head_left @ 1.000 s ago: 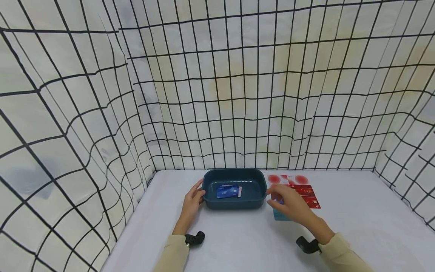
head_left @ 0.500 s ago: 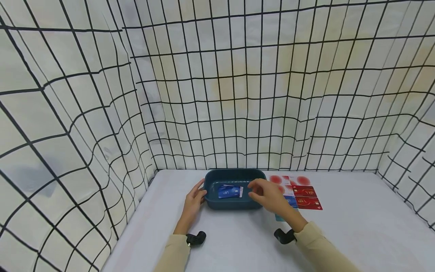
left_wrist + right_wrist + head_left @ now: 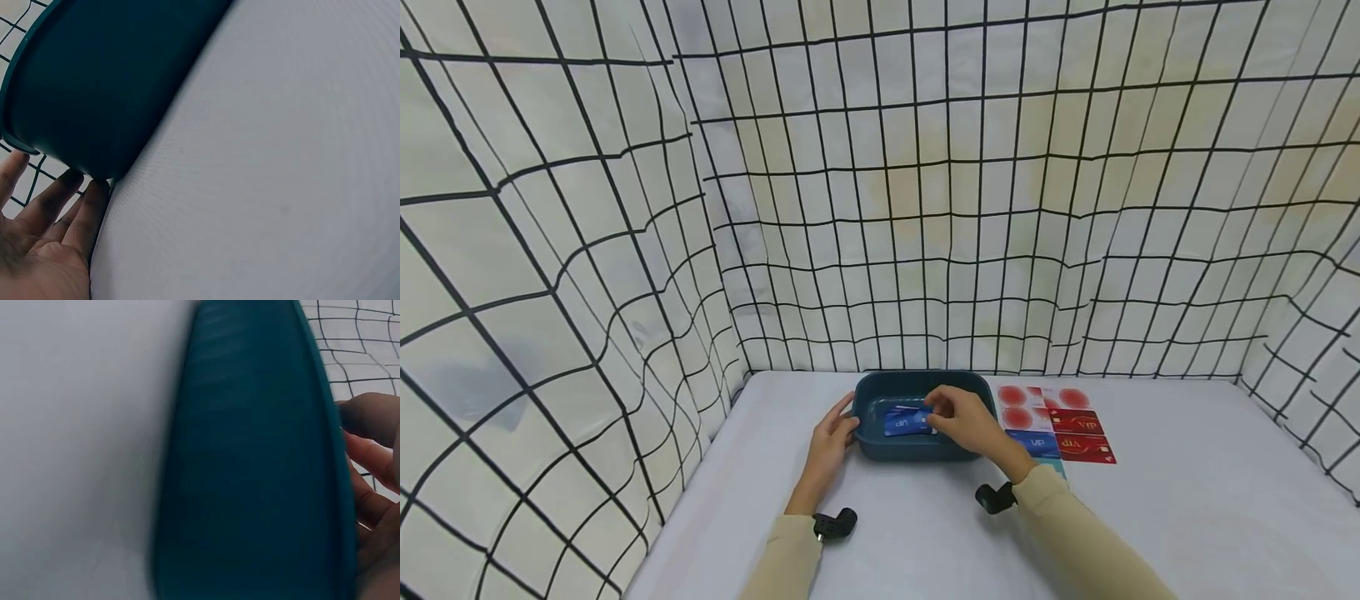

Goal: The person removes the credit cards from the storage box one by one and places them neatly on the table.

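A dark teal plastic bin (image 3: 880, 451) stands on the white table near its far edge. Inside it lie several blue cards (image 3: 901, 422), the top one lettered VIP. My left hand (image 3: 826, 450) touches the bin's left end; in the left wrist view its fingertips rest against the outer wall. My right hand (image 3: 966, 423) reaches over the bin's right part, thumb and fingers spread apart just right of the blue cards. Nothing shows between them. In the right wrist view the bin's wall hides part of the right fingers (image 3: 369, 415).
Right of the bin, red VIP cards (image 3: 1078, 422), a blue VIP card (image 3: 1036, 443), a teal card (image 3: 1054, 466) and white cards with red circles (image 3: 1017, 417) lie in a block. Black netting (image 3: 925, 208) over white sheeting surrounds the table's back and left.
My right hand has moved left from above the cards on the table into the bin, toward the blue cards. The left hand stays at the bin's left end.
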`<state>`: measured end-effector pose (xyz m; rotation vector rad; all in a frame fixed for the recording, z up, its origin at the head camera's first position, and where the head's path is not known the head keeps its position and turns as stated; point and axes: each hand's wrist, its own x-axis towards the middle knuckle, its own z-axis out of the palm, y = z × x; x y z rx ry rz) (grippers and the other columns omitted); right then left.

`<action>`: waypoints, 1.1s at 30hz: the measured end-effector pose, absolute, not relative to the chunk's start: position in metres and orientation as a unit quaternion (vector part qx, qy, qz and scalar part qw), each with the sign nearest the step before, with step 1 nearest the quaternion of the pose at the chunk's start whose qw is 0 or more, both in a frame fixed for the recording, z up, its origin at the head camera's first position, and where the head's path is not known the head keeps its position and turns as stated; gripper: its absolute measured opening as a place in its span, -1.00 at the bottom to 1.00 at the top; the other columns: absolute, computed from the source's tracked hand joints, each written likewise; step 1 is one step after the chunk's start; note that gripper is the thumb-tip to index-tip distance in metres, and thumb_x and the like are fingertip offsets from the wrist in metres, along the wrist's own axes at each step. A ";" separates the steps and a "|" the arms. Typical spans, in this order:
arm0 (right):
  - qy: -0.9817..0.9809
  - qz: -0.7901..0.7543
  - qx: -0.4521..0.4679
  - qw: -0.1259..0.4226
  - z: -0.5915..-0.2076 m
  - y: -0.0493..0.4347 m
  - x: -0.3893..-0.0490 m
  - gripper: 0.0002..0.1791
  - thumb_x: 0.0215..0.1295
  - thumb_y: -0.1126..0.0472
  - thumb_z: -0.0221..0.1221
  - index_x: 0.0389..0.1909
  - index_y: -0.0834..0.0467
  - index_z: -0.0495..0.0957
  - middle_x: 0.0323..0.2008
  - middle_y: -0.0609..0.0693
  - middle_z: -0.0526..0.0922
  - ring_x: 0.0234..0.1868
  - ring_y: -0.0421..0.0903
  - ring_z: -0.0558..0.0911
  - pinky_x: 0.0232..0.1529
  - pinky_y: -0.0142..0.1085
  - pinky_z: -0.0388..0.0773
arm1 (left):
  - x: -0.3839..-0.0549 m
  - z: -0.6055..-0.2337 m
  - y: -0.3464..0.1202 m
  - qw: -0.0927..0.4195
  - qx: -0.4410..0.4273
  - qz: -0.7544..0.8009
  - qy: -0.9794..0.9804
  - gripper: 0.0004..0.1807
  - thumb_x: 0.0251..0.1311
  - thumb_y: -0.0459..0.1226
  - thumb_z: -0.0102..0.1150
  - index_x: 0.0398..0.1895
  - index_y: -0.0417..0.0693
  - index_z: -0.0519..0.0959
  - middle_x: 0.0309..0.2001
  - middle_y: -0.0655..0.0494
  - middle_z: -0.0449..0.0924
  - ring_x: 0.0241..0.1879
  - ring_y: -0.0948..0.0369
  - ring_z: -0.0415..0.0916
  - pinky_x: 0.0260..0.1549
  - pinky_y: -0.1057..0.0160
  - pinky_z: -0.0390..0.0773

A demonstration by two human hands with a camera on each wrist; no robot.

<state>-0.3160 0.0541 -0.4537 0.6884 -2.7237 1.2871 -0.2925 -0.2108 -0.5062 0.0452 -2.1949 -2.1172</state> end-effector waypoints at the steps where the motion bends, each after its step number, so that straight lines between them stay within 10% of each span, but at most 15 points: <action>1: -0.882 0.414 0.225 0.023 -0.455 0.053 -0.319 -0.74 0.33 0.24 0.33 0.01 0.16 0.64 -0.37 -0.11 0.60 -0.35 -0.18 0.51 -0.36 -0.44 0.52 | -0.292 -0.506 -0.210 0.047 0.014 -0.691 -0.721 -0.41 0.49 -0.30 0.01 0.55 0.08 0.30 0.41 -0.27 0.44 0.36 -0.13 0.46 0.13 0.26 0.63; 20: -0.881 0.404 0.245 -0.041 -0.462 0.039 -0.354 -0.60 0.29 0.23 0.37 0.13 0.22 0.59 -0.29 -0.05 0.59 -0.31 -0.14 0.53 -0.31 -0.36 0.53 | -0.290 -0.508 -0.210 0.059 0.003 -0.690 -0.722 -0.43 0.50 -0.27 0.01 0.54 0.14 0.32 0.41 -0.24 0.44 0.35 -0.08 0.48 0.17 0.26 0.62; 33: -0.912 0.340 0.223 -0.052 -0.471 0.035 -0.364 -0.50 0.18 0.11 0.46 0.15 0.09 0.61 -0.02 0.07 0.59 0.01 -0.02 0.47 0.09 -0.03 0.55 | -0.290 -0.509 -0.210 0.061 0.007 -0.694 -0.718 -0.43 0.48 -0.27 0.03 0.53 0.14 0.33 0.39 -0.24 0.47 0.34 -0.08 0.50 0.16 0.27 0.63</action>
